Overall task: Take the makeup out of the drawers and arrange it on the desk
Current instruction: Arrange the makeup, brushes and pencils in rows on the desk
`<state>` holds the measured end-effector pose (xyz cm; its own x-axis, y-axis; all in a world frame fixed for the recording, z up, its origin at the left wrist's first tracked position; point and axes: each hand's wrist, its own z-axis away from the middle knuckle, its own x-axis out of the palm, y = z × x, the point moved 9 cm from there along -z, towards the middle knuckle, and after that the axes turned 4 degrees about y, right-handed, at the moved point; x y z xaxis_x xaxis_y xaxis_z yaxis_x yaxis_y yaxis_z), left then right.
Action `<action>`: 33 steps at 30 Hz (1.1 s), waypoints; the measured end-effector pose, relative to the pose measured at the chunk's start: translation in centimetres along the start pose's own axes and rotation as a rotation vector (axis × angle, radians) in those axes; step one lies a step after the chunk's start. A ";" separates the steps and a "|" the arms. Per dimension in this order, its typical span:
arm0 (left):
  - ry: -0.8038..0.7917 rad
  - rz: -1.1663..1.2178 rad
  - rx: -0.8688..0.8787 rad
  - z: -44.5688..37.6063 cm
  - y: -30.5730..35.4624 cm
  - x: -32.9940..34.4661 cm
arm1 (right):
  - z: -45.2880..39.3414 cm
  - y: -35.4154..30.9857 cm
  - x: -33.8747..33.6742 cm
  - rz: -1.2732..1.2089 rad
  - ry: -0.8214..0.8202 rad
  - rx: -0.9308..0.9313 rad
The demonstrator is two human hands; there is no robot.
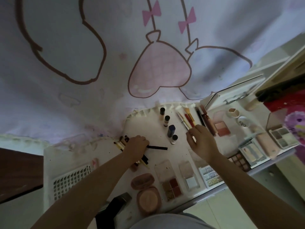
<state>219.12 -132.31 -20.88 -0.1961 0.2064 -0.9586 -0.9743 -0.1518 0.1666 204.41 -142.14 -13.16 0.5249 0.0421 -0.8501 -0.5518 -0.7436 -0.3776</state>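
My left hand [137, 145] is closed over a bundle of makeup pencils and brushes [121, 142] lying on the white desk [145, 128], with a black pencil [158, 148] poking out to its right. My right hand [200, 139] pinches the lower end of a thin makeup brush [184, 123] beside a row of other brushes [189, 117]. Small foundation bottles [166, 120] and a blue tube [171, 130] stand in a line between my hands. Eyeshadow palettes [171, 185] and a round pink compact [148, 199] lie near the front edge.
More palettes [279, 137], a blush pair [221, 128], a white round jar [243, 123] and a clear-lidded box [231, 96] sit at the right. A white perforated basket [69, 180] is on the left. A cartoon-print curtain [115, 63] hangs behind the desk.
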 end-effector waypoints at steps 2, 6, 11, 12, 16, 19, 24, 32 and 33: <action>0.010 0.125 0.042 0.5 0.9 -2.0 | 0.0 -1.7 -0.7 -0.040 -0.032 0.006; 0.127 0.232 0.110 1.7 2.8 -6.9 | -1.0 -4.7 1.0 -0.121 -0.325 0.165; 0.380 0.107 0.141 3.9 4.0 -13.7 | -3.3 -7.5 -2.9 -0.357 -0.364 0.252; 0.433 0.079 0.160 4.4 4.4 -14.7 | -3.6 -8.0 -4.2 -0.388 -0.349 0.244; 0.567 0.076 -0.064 5.9 1.1 -17.9 | -5.1 -5.2 -10.6 -0.453 -0.078 0.357; 0.532 0.131 -0.237 6.9 -3.1 -18.3 | -5.2 -2.9 -14.4 -0.493 0.051 0.409; 0.505 0.176 -0.123 7.0 0.6 -19.4 | -5.2 -6.1 -13.7 -0.506 -0.008 0.307; 0.421 0.167 -0.056 7.4 4.2 -19.5 | -5.2 -8.6 -12.8 -0.480 -0.097 0.213; 0.414 0.169 -0.059 7.4 4.2 -19.4 | -5.2 -8.5 -12.8 -0.495 -0.101 0.217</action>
<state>218.03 -129.79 0.17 -0.2794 -0.2284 -0.9326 -0.9220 -0.2074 0.3270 205.74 -139.80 2.84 0.6967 0.4241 -0.5785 -0.3815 -0.4639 -0.7995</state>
